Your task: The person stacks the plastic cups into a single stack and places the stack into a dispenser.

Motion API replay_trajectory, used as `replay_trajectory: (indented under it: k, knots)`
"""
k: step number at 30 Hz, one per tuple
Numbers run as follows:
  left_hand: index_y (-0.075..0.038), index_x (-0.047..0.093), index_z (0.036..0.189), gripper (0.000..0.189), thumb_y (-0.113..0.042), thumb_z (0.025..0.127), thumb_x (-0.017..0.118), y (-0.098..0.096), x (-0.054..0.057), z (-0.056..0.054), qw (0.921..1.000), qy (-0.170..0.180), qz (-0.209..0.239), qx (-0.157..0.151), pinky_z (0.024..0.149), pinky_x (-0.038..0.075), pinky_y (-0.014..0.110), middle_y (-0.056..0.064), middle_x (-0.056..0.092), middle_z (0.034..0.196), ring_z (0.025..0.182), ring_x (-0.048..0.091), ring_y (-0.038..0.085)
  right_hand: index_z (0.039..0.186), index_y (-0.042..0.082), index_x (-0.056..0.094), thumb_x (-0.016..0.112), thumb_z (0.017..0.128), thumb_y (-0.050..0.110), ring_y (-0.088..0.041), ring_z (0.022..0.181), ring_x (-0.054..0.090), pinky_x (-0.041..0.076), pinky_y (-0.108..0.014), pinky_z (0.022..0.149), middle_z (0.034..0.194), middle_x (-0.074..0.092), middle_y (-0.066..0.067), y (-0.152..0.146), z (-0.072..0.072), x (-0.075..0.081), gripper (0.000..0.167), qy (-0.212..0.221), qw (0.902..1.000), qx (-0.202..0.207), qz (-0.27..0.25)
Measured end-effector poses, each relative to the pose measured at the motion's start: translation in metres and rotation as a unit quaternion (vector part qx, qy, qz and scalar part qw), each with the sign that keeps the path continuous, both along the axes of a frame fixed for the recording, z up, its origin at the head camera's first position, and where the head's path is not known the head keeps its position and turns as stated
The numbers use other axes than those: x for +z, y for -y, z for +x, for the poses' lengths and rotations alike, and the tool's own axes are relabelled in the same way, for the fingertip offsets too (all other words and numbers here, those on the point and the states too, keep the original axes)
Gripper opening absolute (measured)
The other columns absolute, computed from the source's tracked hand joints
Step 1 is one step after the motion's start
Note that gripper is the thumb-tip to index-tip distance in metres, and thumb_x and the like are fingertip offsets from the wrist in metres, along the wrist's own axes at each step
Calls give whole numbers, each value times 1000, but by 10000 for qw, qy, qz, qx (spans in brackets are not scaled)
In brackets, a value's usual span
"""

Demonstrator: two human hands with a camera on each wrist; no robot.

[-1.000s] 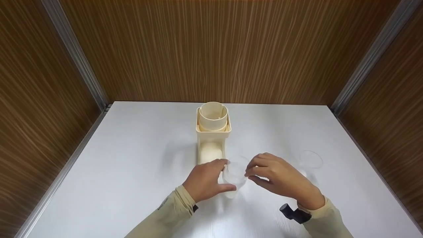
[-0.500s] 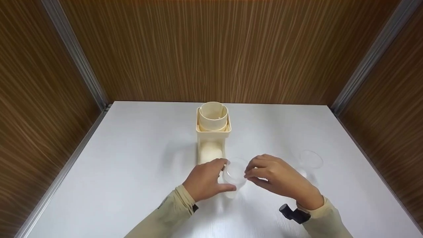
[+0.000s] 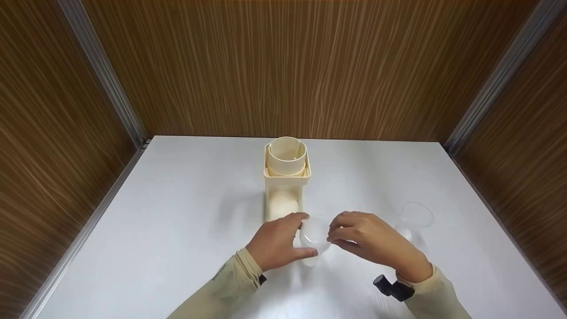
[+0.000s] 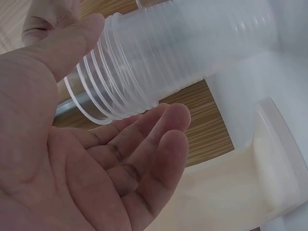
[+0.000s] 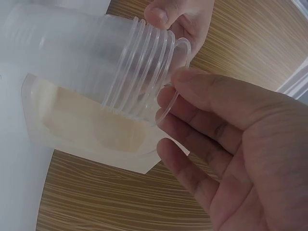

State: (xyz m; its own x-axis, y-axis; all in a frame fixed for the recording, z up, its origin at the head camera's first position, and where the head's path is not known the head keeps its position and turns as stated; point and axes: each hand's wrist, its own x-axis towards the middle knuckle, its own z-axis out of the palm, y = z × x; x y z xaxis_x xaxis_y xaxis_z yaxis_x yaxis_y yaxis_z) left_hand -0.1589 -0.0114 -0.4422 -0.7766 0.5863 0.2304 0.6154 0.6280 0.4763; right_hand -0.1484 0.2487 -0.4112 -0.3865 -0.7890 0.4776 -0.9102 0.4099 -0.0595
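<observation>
A stack of clear plastic cups (image 4: 192,43) stands upright in front of me, its several rims close together at the top. My left hand (image 3: 274,241) grips the stack near the rims, thumb on one side and fingers on the other. At the stack's right side, my right hand (image 3: 372,241) pinches the rim of the topmost cup (image 5: 189,53) between thumb and fingers. In the right wrist view this rim sits a little apart from the rims beneath it. Just behind the stack is a cream plastic stand (image 3: 287,180), partly covered by the left hand.
A round cream tube (image 3: 287,166) rises from the square top of the stand. Right of my right hand, another clear cup (image 3: 407,230) stands on the white table (image 3: 177,199). Wood-grain panels (image 3: 283,66) close off the back and both sides.
The topmost cup has sunk lower into the stack, and my right hand has come down slightly with it. My left hand keeps its place on the stack.
</observation>
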Motion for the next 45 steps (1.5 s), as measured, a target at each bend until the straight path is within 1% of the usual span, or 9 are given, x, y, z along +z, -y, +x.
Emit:
replay_trajectory:
  k: [5,11,15,18,21,27,35,39,45]
  knots:
    - [-9,53,147,84,-56,83,81,0,1,0,9999,58,-81,-81,90,56,35,0,69,123,106,68,11,94,13,79,84,81,-2,-10,89,68,56,-23,75,100,69,6,-2,2,-1,20,212,9998,-44,-16]
    - [-10,55,145,81,-61,86,76,-1,1,1,9999,133,-60,-80,90,56,34,0,69,124,105,67,11,95,14,79,84,82,-3,-11,92,67,56,-22,78,101,69,5,-2,3,-2,22,433,9991,-9,-17]
    - [-12,51,149,82,-64,88,71,-2,0,1,9999,92,-132,-47,89,56,35,-1,69,122,104,67,11,94,14,79,84,82,-2,-11,92,68,56,-21,79,102,70,4,-1,4,-2,21,554,9984,-53,17]
    - [-13,48,151,83,-66,90,67,-2,0,1,9998,17,-215,-57,90,56,37,0,69,124,105,67,12,93,13,79,84,81,-1,-12,92,68,56,-22,79,102,70,3,0,4,-2,19,524,9986,-58,55]
    - [-13,51,150,80,-65,91,67,-2,0,1,9996,-67,-247,-110,92,55,38,1,69,127,108,67,14,92,13,79,85,81,-1,-12,91,68,56,-22,78,101,70,3,1,4,-2,19,475,9989,-42,46]
    - [-14,58,143,75,-65,90,68,-1,0,0,9994,-238,-202,-116,85,56,34,-3,70,117,100,67,11,95,14,78,83,84,2,-11,92,68,56,-22,79,102,70,5,1,4,-1,17,499,9987,-70,77]
    - [-14,59,141,73,-64,89,70,0,1,-1,9995,-248,-155,-144,84,56,33,-3,71,117,98,67,9,99,14,77,81,87,3,-11,94,66,56,-23,79,103,70,7,-1,4,0,16,425,9990,-111,-34]
    - [-14,59,141,73,-64,89,71,0,2,-1,9997,-148,-100,-150,83,56,33,-4,71,117,97,67,7,99,15,75,82,87,6,-9,93,65,55,-22,77,102,68,8,-4,4,2,17,460,9984,-318,37]
    - [-14,60,141,73,-64,89,71,0,2,-2,9998,-114,-125,-127,83,56,34,-3,71,117,97,67,8,101,14,73,82,87,8,-10,92,67,58,-27,75,101,69,7,-11,5,9,17,631,9940,-877,180]
